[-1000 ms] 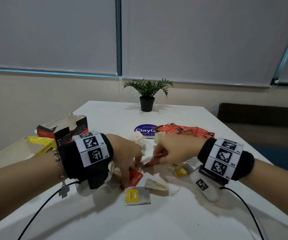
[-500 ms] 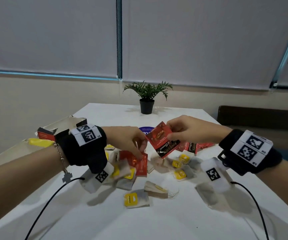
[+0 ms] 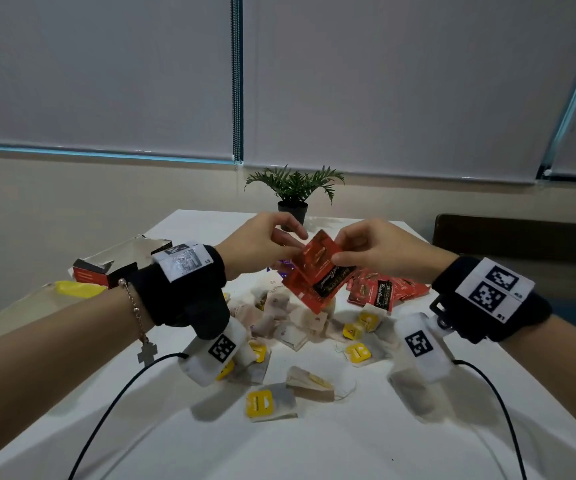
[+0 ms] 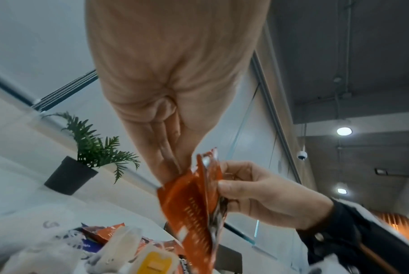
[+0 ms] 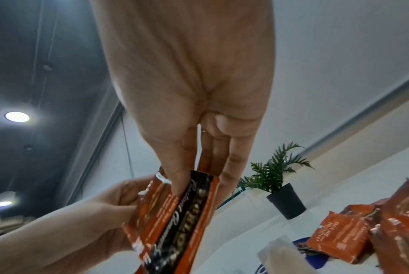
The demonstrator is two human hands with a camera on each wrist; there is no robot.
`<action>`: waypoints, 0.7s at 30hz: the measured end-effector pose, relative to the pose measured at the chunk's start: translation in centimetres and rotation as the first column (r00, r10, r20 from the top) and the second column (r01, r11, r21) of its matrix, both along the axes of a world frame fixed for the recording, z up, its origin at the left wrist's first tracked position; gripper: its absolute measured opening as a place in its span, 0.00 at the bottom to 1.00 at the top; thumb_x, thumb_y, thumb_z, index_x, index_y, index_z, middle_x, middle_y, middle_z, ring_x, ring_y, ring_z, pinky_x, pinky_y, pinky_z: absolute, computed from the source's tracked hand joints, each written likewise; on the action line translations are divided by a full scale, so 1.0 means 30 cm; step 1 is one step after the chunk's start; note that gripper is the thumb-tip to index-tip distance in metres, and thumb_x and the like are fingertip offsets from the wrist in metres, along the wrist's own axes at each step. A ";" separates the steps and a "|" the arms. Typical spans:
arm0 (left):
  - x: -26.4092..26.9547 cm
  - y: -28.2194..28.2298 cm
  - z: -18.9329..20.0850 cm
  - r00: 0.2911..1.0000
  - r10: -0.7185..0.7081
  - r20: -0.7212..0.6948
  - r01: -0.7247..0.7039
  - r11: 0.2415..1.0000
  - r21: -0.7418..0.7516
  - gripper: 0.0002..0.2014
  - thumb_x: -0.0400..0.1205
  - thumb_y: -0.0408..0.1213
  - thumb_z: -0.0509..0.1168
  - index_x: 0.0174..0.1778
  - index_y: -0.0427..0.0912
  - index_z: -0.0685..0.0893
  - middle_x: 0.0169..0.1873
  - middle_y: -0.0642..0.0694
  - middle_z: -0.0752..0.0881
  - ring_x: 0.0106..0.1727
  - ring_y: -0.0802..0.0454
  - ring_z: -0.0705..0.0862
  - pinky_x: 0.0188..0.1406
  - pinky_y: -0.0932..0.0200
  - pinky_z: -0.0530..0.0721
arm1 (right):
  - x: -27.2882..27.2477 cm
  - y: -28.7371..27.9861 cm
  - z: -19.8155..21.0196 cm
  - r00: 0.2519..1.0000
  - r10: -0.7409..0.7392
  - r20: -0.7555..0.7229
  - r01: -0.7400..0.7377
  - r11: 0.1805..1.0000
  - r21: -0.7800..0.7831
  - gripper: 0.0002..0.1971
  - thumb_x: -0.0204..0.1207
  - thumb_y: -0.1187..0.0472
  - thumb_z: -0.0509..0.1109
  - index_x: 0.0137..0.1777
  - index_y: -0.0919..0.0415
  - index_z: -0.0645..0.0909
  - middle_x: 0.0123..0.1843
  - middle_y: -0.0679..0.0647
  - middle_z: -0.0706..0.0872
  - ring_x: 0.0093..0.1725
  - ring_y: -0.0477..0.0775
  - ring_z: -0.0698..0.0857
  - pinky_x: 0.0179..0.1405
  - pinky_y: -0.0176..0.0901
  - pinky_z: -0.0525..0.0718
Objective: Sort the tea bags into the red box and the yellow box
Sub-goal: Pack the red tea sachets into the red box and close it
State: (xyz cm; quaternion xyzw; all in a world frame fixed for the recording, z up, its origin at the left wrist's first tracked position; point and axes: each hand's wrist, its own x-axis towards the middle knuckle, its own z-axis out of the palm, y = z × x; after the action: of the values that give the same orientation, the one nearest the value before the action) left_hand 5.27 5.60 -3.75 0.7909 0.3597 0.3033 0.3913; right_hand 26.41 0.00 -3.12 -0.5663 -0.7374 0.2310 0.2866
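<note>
Both hands are raised above the table and meet over the pile. My left hand (image 3: 291, 245) pinches the upper edge of a red tea packet (image 3: 302, 285). My right hand (image 3: 340, 252) pinches a second red tea packet (image 3: 328, 275) with a black band, which overlaps the first. In the left wrist view the left fingers (image 4: 170, 163) grip the red tea packet (image 4: 193, 213). In the right wrist view the right thumb (image 5: 177, 178) presses on the black-banded red tea packet (image 5: 175, 222). The open red box (image 3: 106, 268) and the yellow box (image 3: 37, 303) stand at the left.
Loose paper tea bags with yellow tags (image 3: 265, 405) lie scattered below my hands. A heap of red packets (image 3: 383, 292) lies at the right. A potted plant (image 3: 293, 202) stands at the table's (image 3: 314, 445) far end. Cables hang from both wrists.
Both hands rose from the pile, each with a red packet. The left hand has since lifted its packet up against the one in the right hand.
</note>
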 end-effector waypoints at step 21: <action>-0.183 0.011 0.002 0.440 -0.031 -0.897 0.138 0.990 0.034 0.55 0.61 0.64 0.79 0.78 0.72 0.49 0.74 0.53 0.59 0.70 0.50 0.76 0.67 0.49 0.78 | 0.250 -0.071 -0.010 0.854 -0.319 0.411 0.443 0.860 -0.252 0.42 0.66 0.44 0.81 0.77 0.50 0.65 0.63 0.56 0.76 0.54 0.55 0.83 0.47 0.47 0.89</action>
State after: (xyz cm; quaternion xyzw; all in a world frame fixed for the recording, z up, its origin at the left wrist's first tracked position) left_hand -0.21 5.93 -3.67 0.8676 0.4559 -0.1607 0.1168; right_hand 33.91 -2.14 -3.43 -0.7757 -0.5968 0.1854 0.0881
